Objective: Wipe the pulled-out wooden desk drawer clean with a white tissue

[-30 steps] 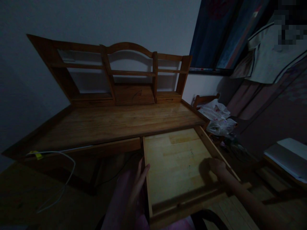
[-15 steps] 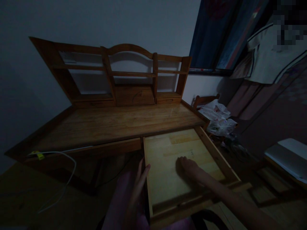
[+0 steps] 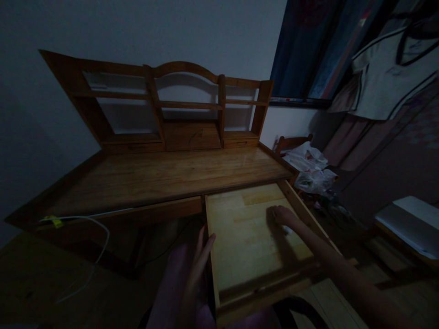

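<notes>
A wooden drawer [image 3: 254, 285] stands pulled out from under the right half of a wooden desk [image 3: 164, 176]. My right hand [image 3: 281, 214] lies palm down on the pale drawer floor, toward its far right, fingers stretched flat. A small pale patch shows by the wrist; I cannot make it out in the dim light. My left hand [image 3: 196, 267] rests against the outside of the drawer's left wall, fingers straight and apart, holding nothing.
A hutch with shelves [image 3: 171, 105] stands at the desk's back. A white cable [image 3: 92, 224] with a yellow tag hangs off the left front edge. Plastic bags [image 3: 310, 171] lie on a chair to the right, clothes hang above, and white sheets [image 3: 409, 221] lie far right.
My right hand slid across the drawer floor from the near right corner to the middle, then out to the far right. My left hand stayed at the drawer's left wall.
</notes>
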Tool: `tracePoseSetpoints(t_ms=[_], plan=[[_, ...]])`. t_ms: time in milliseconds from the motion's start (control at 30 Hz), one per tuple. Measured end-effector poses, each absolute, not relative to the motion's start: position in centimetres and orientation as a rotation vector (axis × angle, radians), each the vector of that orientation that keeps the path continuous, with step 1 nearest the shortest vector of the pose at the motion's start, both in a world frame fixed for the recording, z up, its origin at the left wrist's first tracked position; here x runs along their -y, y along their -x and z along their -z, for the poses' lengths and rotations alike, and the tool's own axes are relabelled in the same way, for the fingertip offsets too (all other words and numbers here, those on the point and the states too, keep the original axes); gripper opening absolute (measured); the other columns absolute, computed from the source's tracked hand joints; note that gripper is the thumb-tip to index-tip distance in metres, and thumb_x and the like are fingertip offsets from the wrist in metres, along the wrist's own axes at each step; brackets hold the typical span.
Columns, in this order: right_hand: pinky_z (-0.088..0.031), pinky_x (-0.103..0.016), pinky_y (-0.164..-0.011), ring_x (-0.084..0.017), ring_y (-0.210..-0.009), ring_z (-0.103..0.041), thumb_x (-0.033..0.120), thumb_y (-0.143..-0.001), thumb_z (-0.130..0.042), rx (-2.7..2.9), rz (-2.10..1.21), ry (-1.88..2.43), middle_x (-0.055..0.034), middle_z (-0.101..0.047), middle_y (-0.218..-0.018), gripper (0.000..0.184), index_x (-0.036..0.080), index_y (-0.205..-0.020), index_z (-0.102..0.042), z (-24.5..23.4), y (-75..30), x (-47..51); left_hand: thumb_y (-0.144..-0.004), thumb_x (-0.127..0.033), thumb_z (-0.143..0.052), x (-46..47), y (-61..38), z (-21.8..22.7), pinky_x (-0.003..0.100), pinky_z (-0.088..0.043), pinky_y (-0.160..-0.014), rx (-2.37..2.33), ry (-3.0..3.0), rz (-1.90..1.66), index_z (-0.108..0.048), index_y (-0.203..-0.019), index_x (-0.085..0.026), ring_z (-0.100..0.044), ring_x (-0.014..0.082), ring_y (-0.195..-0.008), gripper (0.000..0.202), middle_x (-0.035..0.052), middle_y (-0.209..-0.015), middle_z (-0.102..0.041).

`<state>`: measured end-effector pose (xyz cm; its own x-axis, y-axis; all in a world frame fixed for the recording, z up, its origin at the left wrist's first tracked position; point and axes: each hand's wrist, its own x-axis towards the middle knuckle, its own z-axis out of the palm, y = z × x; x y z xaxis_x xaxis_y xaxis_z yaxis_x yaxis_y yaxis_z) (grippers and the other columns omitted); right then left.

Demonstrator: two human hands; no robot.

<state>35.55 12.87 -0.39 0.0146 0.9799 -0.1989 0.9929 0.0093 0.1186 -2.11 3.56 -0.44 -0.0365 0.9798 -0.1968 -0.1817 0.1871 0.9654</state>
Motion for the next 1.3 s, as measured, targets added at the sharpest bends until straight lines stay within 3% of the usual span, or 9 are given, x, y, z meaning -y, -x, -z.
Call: tracePoseSetpoints(t_ms=[100, 233, 467, 600, 800, 1000, 1167, 1233, 1300], plan=[[-0.049, -0.038, -0.088, -0.022, -0.103, -0.063, 0.021, -0.086, -0.062, -2.068, 0.122, -2.056, -0.0107, -0.065, -0.115, 0.033, 0.013, -0.119, -0.059, 0.8, -36.6, -13.7, -0.084, -0.051, -0.062, -3.4, 2.0, 0.6, 0.042, -0.052, -0.098, -1.177, -0.883, -1.172, -0.042, -0.145, -0.030, -0.056, 0.0321, -0.127, 0.068, 0.0075, -0.141, -0.057], [-0.048, -0.036, -0.088, -0.022, -0.101, -0.062, 0.021, -0.085, -0.064, -2.086, 0.154, -2.085, -0.0118, -0.064, -0.116, 0.036, 0.013, -0.120, -0.058, 1.5, -37.0, -13.5, -0.083, -0.053, -0.063, -3.4, 2.0, 1.4, 0.040, -0.048, -0.104, -1.211, -0.852, -1.157, -0.040, -0.145, -0.030, -0.049, 0.0303, -0.134, 0.070, 0.0072, -0.149, -0.049], [-0.051, -0.040, -0.087, -0.020, -0.099, -0.061, 0.037, -0.093, -0.058, -2.059, 0.188, -2.194, -0.0090, -0.061, -0.119, 0.035, 0.016, -0.121, -0.057, 1.7, -37.2, -12.9, -0.081, -0.056, -0.065, -4.1, 2.0, 2.6, 0.039, -0.042, -0.109, -1.230, -0.880, -1.163, -0.045, -0.140, -0.028, -0.048, 0.0285, -0.135, 0.068, 0.0079, -0.147, -0.051], [-0.052, -0.042, -0.087, -0.021, -0.102, -0.061, 0.038, -0.093, -0.058, -2.051, 0.183, -2.216, -0.0087, -0.060, -0.120, 0.036, 0.016, -0.122, -0.057, 1.4, -36.8, -12.4, -0.080, -0.058, -0.065, -4.0, 2.0, 2.9, 0.039, -0.044, -0.106, -1.338, -0.912, -1.151, -0.043, -0.140, -0.024, -0.052, 0.0298, -0.131, 0.072, 0.0130, -0.146, -0.051], [-0.054, -0.041, -0.084, -0.020, -0.098, -0.062, 0.037, -0.094, -0.058, -2.058, 0.132, -2.221, -0.0086, -0.060, -0.120, 0.037, 0.017, -0.124, -0.055, 1.2, -35.7, -10.8, -0.079, -0.060, -0.065, -4.1, 2.2, 3.6, 0.041, -0.046, -0.103, -1.426, -1.001, -1.133, -0.045, -0.138, -0.015, -0.058, 0.0295, -0.124, 0.077, 0.0199, -0.135, -0.059], [-0.054, -0.040, -0.083, -0.020, -0.097, -0.061, 0.037, -0.094, -0.058, -2.135, 0.117, -2.154, -0.0084, -0.059, -0.120, 0.037, 0.017, -0.124, -0.055, 1.3, -34.2, -9.0, -0.079, -0.050, -0.068, -3.3, 2.3, 3.5, 0.040, -0.051, -0.094, -1.494, -1.088, -1.180, -0.055, -0.125, -0.014, -0.066, 0.0272, -0.109, 0.060, 0.0185, -0.119, -0.068], [-0.054, -0.039, -0.083, -0.019, -0.097, -0.061, 0.037, -0.093, -0.058, -2.179, 0.139, -2.109, -0.0081, -0.060, -0.118, 0.035, 0.017, -0.122, -0.056, 1.4, -33.3, -8.3, -0.082, -0.041, -0.065, -1.2, 2.9, -1.6, 0.038, -0.046, -0.099, -1.592, -1.244, -1.396, -0.062, -0.111, -0.016, -0.062, 0.0241, -0.110, 0.039, 0.0130, -0.121, -0.064], [-0.053, -0.040, -0.084, -0.020, -0.098, -0.061, 0.038, -0.093, -0.058, -2.188, 0.142, -2.104, -0.0083, -0.059, -0.119, 0.036, 0.016, -0.122, -0.056, 1.4, -33.1, -8.1, -0.084, -0.044, -0.062, 1.3, 2.6, -5.7, 0.032, -0.051, -0.087, -1.537, -1.342, -1.446, -0.066, -0.091, -0.020, -0.066, 0.0196, -0.091, 0.025, 0.0047, -0.094, -0.070], [-0.052, -0.039, -0.084, -0.020, -0.097, -0.060, 0.038, -0.093, -0.058, -2.195, 0.145, -2.104, -0.0087, -0.058, -0.119, 0.036, 0.016, -0.122, -0.056, 1.4, -33.1, -8.0, -0.082, -0.046, -0.066, 5.0, 1.7, -9.8, 0.029, -0.052, -0.073, -1.401, -1.525, -1.467, -0.064, -0.077, -0.020, -0.066, 0.0182, -0.075, 0.026, 0.0015, -0.077, -0.069]])
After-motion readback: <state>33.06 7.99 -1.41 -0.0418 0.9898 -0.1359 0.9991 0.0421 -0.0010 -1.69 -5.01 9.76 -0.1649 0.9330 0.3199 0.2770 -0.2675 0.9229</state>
